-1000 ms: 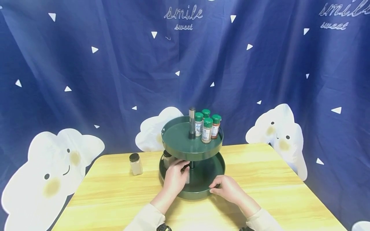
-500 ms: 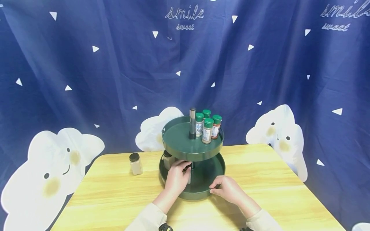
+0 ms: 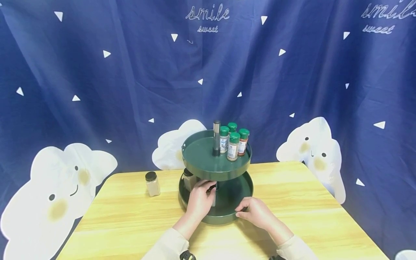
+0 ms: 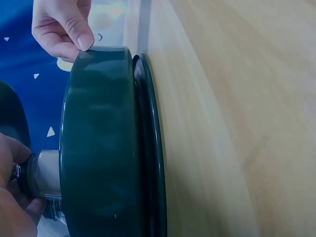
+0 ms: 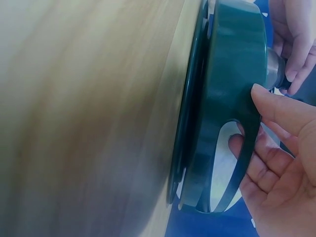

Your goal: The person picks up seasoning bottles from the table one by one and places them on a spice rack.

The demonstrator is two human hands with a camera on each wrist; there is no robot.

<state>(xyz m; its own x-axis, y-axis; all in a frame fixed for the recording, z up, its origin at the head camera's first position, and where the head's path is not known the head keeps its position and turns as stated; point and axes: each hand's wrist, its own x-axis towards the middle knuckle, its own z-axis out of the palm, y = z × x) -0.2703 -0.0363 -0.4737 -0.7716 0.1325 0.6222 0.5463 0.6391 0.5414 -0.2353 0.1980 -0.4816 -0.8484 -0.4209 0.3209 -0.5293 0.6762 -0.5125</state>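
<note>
My left hand (image 3: 199, 200) reaches between the levels of a dark green two-tier turntable and grips a clear jar (image 4: 48, 173) by its black lid. Pale contents show through the jar, which stands inside the lower tray (image 3: 232, 202); in the head view the hand hides most of it. Another black-lidded jar (image 3: 188, 181) sits behind that hand in the same tray. On the tray's front right side, my right hand (image 3: 256, 213) pinches the wall, thumb on the rim and fingers at the oval cutout (image 5: 227, 163).
Several green-capped spice bottles (image 3: 232, 146) stand on the right of the upper tray (image 3: 199, 153), beside the metal centre post (image 3: 216, 139). One more black-lidded jar (image 3: 153, 185) is on the wooden table (image 3: 123, 213), left of the turntable. A blue curtain (image 3: 146, 72) hangs behind.
My left hand has shifted slightly to the right with the jar, nearer the centre post. The right hand keeps its place at the tray's rim.
</note>
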